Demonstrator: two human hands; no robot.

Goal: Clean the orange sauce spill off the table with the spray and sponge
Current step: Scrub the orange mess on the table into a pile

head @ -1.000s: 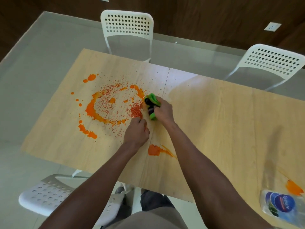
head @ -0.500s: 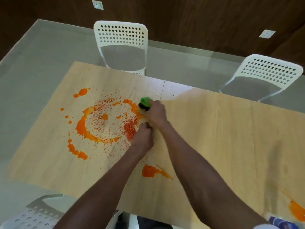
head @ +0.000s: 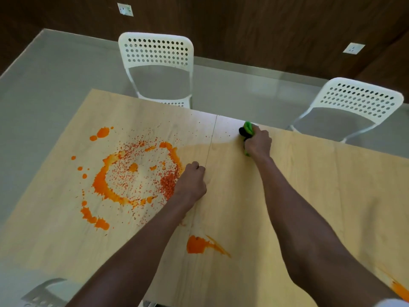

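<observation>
The right hand (head: 257,142) grips the green sponge (head: 247,129) at the desk's (head: 309,185) upper centre edge. The left hand (head: 191,182), a fist holding nothing, rests beside the orange ring spill (head: 132,173). Two white chairs (head: 157,67) stand beyond.

Head view, as I read it from my remote station. Left forearm (head: 137,251) and right forearm (head: 309,229): both are bare along the whole length that my camera takes in. Each tapers from a broad, muscled upper part to a narrower wrist. Left grip (head: 191,185): compact, with a rounded ridge of knuckles. Right grip (head: 257,144): broad-backed. Long muscle contours shade the right forearm.
</observation>
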